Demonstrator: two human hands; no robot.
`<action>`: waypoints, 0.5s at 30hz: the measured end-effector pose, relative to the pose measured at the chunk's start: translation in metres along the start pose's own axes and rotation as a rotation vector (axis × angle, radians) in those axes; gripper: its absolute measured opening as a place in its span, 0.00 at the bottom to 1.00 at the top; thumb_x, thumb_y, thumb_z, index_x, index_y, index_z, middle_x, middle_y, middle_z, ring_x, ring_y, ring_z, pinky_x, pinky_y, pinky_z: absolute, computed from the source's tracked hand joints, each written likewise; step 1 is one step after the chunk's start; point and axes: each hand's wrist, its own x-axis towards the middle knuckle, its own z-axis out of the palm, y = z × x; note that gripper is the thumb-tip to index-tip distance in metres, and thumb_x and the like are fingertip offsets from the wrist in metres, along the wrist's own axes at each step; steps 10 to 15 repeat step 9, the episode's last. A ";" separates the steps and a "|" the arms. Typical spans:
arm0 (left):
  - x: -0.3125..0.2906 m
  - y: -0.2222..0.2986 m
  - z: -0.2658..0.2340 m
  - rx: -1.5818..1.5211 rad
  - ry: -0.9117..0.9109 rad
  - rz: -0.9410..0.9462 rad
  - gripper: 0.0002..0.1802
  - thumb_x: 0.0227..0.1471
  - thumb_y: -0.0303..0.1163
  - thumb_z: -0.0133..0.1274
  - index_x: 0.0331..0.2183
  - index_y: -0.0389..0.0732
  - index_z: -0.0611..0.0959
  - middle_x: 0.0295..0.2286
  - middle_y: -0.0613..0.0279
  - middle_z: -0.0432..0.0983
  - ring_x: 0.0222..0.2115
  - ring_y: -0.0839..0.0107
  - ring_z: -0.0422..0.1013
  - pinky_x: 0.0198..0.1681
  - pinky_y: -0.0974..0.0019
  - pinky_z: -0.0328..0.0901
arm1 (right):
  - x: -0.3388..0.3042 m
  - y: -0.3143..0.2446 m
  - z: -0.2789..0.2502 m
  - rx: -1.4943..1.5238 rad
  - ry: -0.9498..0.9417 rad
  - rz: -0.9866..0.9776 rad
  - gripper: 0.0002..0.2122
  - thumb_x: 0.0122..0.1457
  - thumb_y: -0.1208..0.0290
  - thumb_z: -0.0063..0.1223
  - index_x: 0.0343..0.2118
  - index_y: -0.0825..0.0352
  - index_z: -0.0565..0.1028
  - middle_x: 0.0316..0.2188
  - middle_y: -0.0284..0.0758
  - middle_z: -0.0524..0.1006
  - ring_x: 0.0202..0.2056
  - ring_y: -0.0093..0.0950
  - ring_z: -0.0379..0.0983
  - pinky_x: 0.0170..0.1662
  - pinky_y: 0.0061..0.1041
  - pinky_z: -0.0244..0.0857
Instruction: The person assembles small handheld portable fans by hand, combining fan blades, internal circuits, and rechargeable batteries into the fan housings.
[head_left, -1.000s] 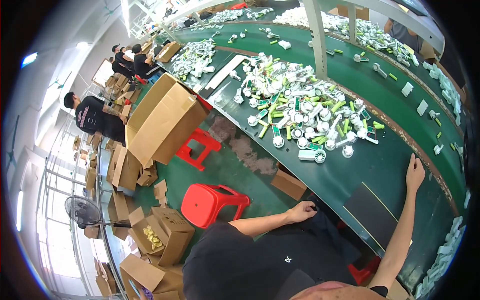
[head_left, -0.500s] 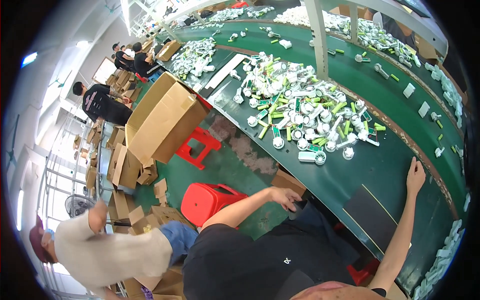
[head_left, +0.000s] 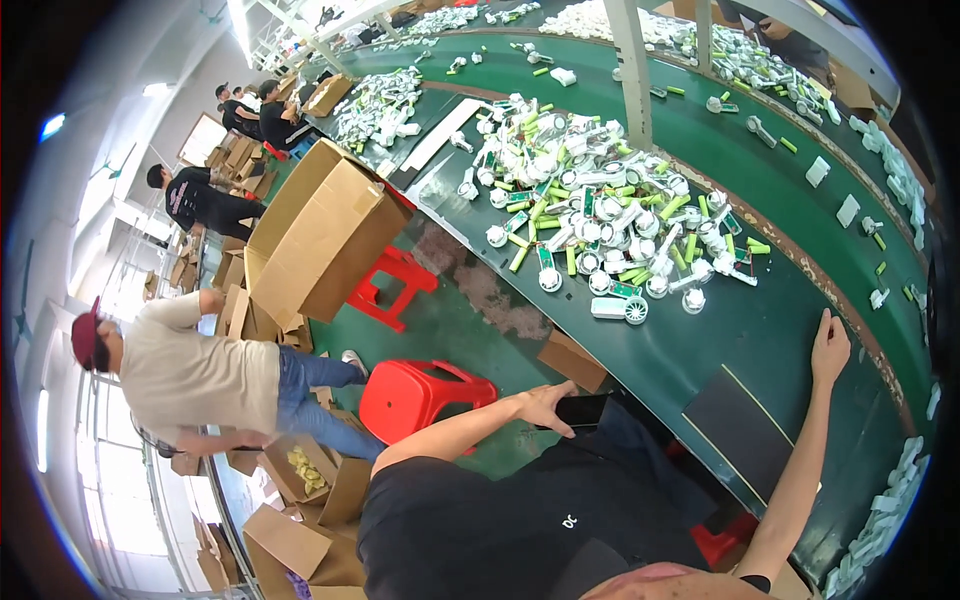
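My left hand [head_left: 546, 406] is closed round the edge of a black smartphone [head_left: 582, 411], held near my waist beside the bench. On the green bench top [head_left: 700, 345] to the right rests my right hand [head_left: 829, 350], its fingers curled in and no object showing in them. Farther off on the bench lies a big heap of small white fan units [head_left: 610, 215] with light-green battery cells and green circuit boards. One white handheld fan [head_left: 621, 309] lies at the heap's near edge. A dark mat [head_left: 740, 428] lies between my arms.
A green conveyor belt [head_left: 690, 120] with scattered parts runs behind the bench. Left of the bench stand a red stool [head_left: 405, 400] and a large open carton [head_left: 320, 240]. A person in a beige shirt [head_left: 205, 365] walks nearby, and several others work farther back.
My left hand has brought the smartphone out into view at my waist. The person in beige has turned and straightened up, showing the legs. My right hand stays put.
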 end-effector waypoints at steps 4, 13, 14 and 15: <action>-0.025 -0.017 -0.016 -0.208 -0.048 -0.095 0.43 0.40 0.49 0.74 0.51 0.38 0.72 0.38 0.54 0.78 0.40 0.62 0.76 0.42 0.57 0.71 | 0.001 -0.002 -0.002 0.012 0.007 -0.011 0.24 0.71 0.55 0.49 0.23 0.71 0.64 0.17 0.42 0.62 0.21 0.37 0.57 0.28 0.38 0.55; -0.030 -0.002 -0.028 -0.494 -0.321 -0.084 0.39 0.48 0.44 0.71 0.56 0.40 0.71 0.44 0.52 0.77 0.40 0.65 0.75 0.45 0.60 0.70 | 0.001 0.000 -0.003 -0.012 -0.024 0.013 0.24 0.71 0.55 0.49 0.24 0.72 0.66 0.17 0.43 0.64 0.21 0.35 0.59 0.29 0.37 0.56; -0.030 -0.002 -0.028 -0.494 -0.321 -0.084 0.39 0.48 0.44 0.71 0.56 0.40 0.71 0.44 0.52 0.77 0.40 0.65 0.75 0.45 0.60 0.70 | 0.001 0.000 -0.003 -0.012 -0.024 0.013 0.24 0.71 0.55 0.49 0.24 0.72 0.66 0.17 0.43 0.64 0.21 0.35 0.59 0.29 0.37 0.56; -0.030 -0.002 -0.028 -0.494 -0.321 -0.084 0.39 0.48 0.44 0.71 0.56 0.40 0.71 0.44 0.52 0.77 0.40 0.65 0.75 0.45 0.60 0.70 | 0.001 0.000 -0.003 -0.012 -0.024 0.013 0.24 0.71 0.55 0.49 0.24 0.72 0.66 0.17 0.43 0.64 0.21 0.35 0.59 0.29 0.37 0.56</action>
